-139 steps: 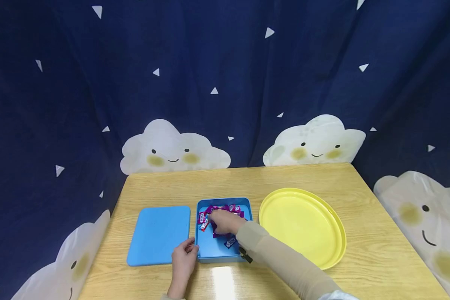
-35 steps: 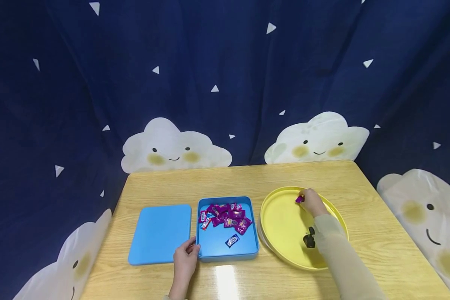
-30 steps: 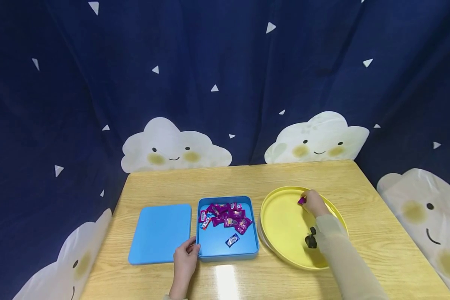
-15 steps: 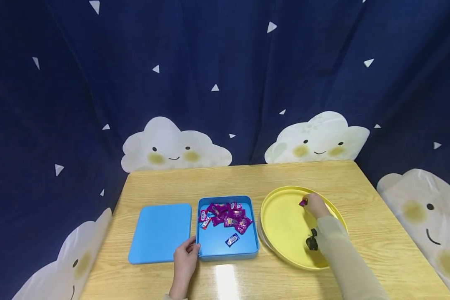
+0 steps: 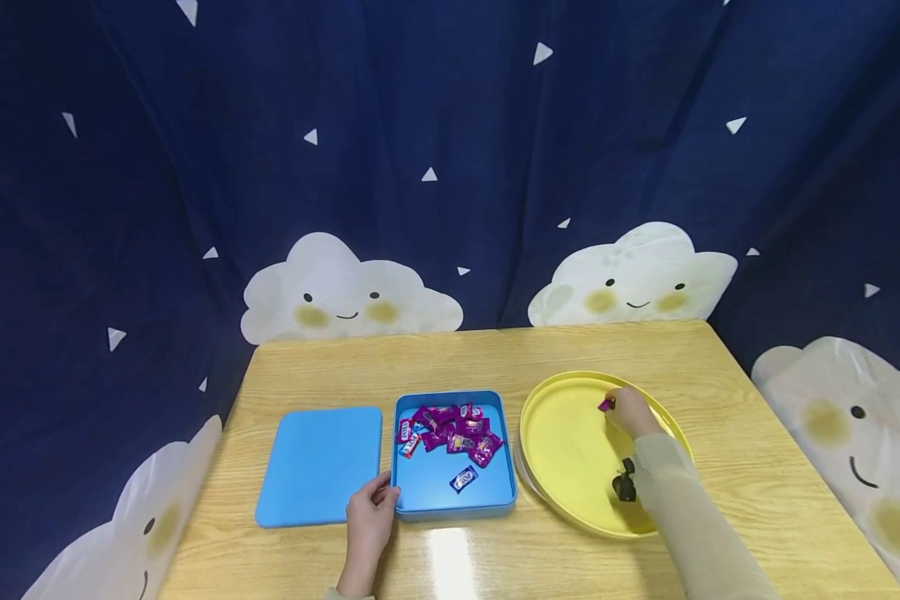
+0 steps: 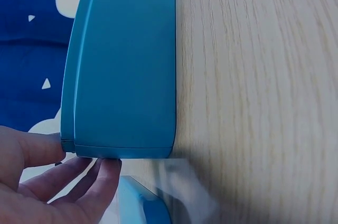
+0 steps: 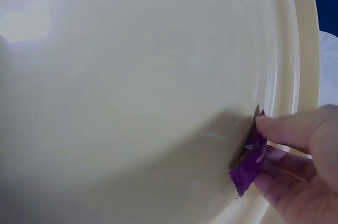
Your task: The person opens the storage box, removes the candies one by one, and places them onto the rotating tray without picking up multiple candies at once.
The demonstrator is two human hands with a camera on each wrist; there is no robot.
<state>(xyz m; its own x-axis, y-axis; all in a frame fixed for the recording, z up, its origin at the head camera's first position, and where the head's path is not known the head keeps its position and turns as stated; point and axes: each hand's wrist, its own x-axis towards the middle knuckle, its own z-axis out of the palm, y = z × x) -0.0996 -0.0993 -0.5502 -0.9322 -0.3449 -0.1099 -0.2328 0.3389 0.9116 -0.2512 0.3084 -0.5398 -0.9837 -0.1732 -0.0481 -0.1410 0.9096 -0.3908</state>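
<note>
My right hand [image 5: 632,412] pinches a purple-wrapped candy [image 7: 251,159] between thumb and fingers, over the far right part of a round yellow tray [image 5: 570,467]. In the right wrist view the candy is tilted at the tray's inner edge; whether it touches the bottom I cannot tell. My left hand [image 5: 370,515] grips the near left corner of an open blue box [image 5: 457,514], thumb at the rim and fingers against the side wall [image 6: 124,76]. Several purple candies [image 5: 461,433] lie heaped at the box's far side, with a red-and-white one [image 5: 411,445] and a dark blue one [image 5: 463,478] near them.
A flat blue lid [image 5: 321,467] lies on the wooden table [image 5: 375,364] left of the box. The tray stands close to the box's right side. A dark blue curtain [image 5: 390,125] with white clouds hangs behind the table and at its sides.
My right hand has gone from the candies in the blue box over to the yellow tray, carrying a purple candy. Within the last second it shifted only slightly. The left hand stays at the box corner.
</note>
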